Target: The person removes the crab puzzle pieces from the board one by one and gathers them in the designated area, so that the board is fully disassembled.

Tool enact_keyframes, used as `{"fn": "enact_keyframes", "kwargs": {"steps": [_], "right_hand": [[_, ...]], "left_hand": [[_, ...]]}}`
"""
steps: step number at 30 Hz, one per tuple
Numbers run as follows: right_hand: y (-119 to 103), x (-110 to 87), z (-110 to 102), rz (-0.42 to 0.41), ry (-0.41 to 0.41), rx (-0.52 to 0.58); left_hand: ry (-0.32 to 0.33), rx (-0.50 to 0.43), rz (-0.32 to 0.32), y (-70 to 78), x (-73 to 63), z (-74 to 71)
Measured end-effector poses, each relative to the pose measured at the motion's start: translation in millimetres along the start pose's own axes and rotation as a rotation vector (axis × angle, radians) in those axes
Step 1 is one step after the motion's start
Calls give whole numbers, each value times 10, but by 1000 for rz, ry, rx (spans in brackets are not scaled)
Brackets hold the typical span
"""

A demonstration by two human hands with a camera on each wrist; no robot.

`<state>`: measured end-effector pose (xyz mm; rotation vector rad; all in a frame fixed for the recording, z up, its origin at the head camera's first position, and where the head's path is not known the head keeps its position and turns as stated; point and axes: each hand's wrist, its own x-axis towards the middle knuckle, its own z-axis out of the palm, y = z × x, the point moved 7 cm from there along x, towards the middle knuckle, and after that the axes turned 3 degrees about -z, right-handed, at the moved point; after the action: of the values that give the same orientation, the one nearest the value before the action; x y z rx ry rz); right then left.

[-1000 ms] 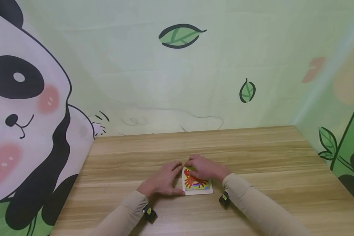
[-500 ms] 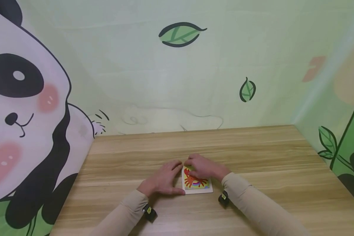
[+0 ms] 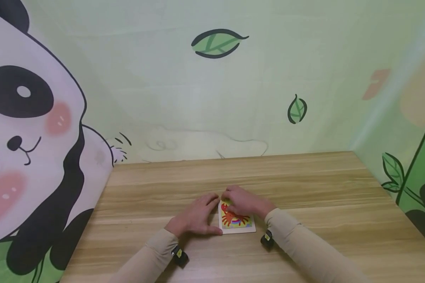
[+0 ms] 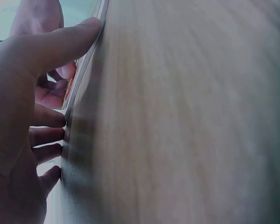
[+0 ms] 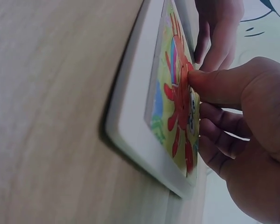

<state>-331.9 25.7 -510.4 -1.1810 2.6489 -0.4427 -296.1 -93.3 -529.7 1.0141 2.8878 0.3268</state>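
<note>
A flat square board (image 3: 237, 231) with a white border lies on the wooden table, bearing a red crab picture (image 5: 177, 93) on yellow. At its left edge is my left hand (image 3: 197, 215), thumb at the near corner and fingers extended towards the far corner. In the left wrist view the thumb (image 4: 72, 44) touches the board's edge. My right hand (image 3: 246, 201) reaches over the far part of the board. In the right wrist view its thumb (image 5: 219, 84) touches the crab and its bent fingers meet the picture's far side, holding it; their tips are partly hidden.
The wooden table (image 3: 304, 188) spreads around the board on every side. Behind it stands a pale green wall sheet (image 3: 145, 78) with leaf drawings and a large panda at left. Black wrist cameras hang below both sleeves.
Both hands keep nearly the same place on the board. The right wrist has shifted very slightly left; the board has not visibly moved.
</note>
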Motion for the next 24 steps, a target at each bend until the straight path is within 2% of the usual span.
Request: {"fn": "enact_keyframes", "kwargs": {"steps": [6,17,24], "right_hand": [[-34,-2,-31,32,-2,9],[-65,-9,-52,9,31,0],[-54,-4,-49,23,25,-10]], "left_hand": [[7,-1,7,-2,8,-2],[8,-4,12,6,2,-4],[14,-4,15,8,6,-6]]}}
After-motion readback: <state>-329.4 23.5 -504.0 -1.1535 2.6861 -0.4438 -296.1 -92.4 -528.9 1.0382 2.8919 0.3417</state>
